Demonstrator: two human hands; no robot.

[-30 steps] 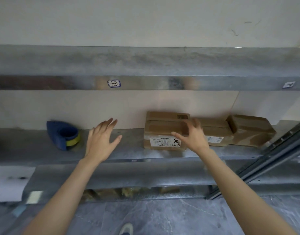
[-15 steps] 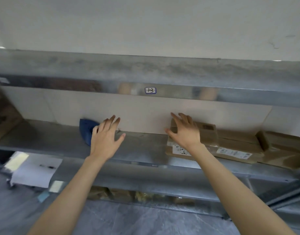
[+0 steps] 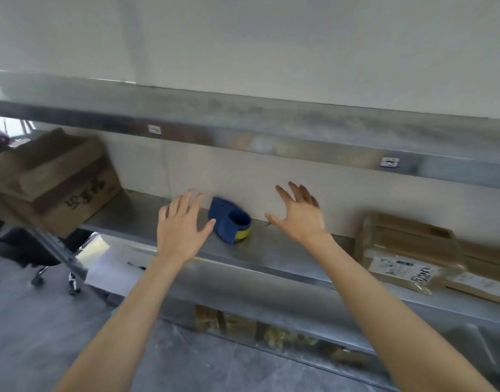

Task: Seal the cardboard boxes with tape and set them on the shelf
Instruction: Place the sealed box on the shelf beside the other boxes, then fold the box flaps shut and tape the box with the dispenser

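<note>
Holding both arms out toward the metal shelf (image 3: 285, 251), you have your left hand (image 3: 184, 226) and your right hand (image 3: 299, 219) wide, with the fingers spread. Neither hand has anything in it.

The blue tape dispenser (image 3: 229, 223) sits on the shelf between your hands, close to the back edge by the wall. A yellow roll shows at its lower right side. Its long side slants from the back left down toward the shelf's front edge.

Your left hand is the nearer one. Its thumb is just beside the dispenser's left side. I cannot tell if they touch. Your right hand is a little way off on the other side, up against the wall.

I think the dispenser is the next thing to pick up. Your left hand would only need a small move to the right to get it.

The small cardboard boxes (image 3: 407, 250) with white labels lie at the right end of the shelf, well apart from your right hand. A big cardboard box (image 3: 56, 182) sits tilted at the left end.
</note>
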